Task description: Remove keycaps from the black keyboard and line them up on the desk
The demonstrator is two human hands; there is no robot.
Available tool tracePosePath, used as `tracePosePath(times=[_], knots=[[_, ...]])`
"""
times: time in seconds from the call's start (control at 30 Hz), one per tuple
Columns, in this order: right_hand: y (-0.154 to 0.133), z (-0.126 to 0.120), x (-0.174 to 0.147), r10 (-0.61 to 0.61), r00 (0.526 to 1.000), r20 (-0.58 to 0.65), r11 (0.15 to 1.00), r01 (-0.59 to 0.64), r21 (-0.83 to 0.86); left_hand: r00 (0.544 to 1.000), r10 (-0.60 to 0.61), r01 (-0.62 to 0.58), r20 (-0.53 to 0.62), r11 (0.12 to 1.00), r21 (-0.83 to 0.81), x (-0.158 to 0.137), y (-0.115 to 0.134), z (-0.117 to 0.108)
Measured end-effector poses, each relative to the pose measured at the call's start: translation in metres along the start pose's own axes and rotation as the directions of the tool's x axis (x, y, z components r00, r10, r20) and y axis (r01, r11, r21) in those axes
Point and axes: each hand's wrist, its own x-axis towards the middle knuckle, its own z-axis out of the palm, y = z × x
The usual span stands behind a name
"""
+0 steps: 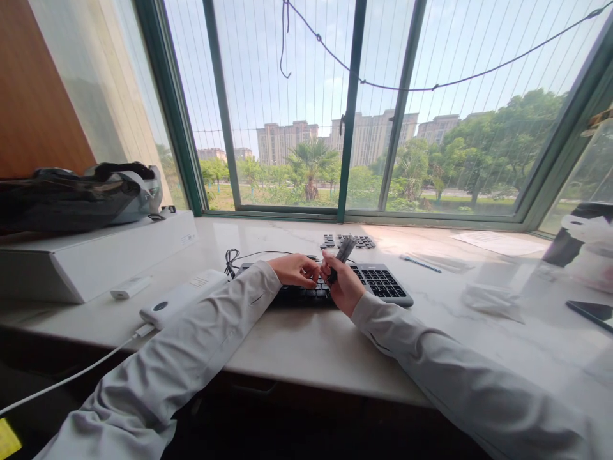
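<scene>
Centrally, over the keyboard [378, 281] on the marble sill [297, 345]: right hand [345, 287] clasps a long dark tool [341, 255], tilted upward; left hand [297, 269] pinches its fingertips just beside it, whether on a small part cannot be told. Loose keycaps [347, 241] lie behind, a white power bank [184, 299] to the left

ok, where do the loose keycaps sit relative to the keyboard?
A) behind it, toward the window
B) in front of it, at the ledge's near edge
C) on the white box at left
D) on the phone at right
A: the loose keycaps lie in rows on the ledge beyond the keyboard, closer to the window, while both hands work over the keyboard itself.
</scene>
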Motion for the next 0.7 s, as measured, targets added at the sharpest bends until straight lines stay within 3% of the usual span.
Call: tracePosePath(times=[0.3,0.7], knots=[[-0.0014,0.0002,-0.0007,0.080,0.997,0.022,0.996,-0.081,0.045,0.999,-0.033,0.034,0.013,0.999,-0.028,0.0028,-0.0042,0.0045],[0.0027,-0.0026,0.0076,0.055,0.997,0.057,0.994,-0.060,0.089,0.999,-0.042,0.041,-0.008,0.998,-0.053,0.0017,-0.0029,0.0043]])
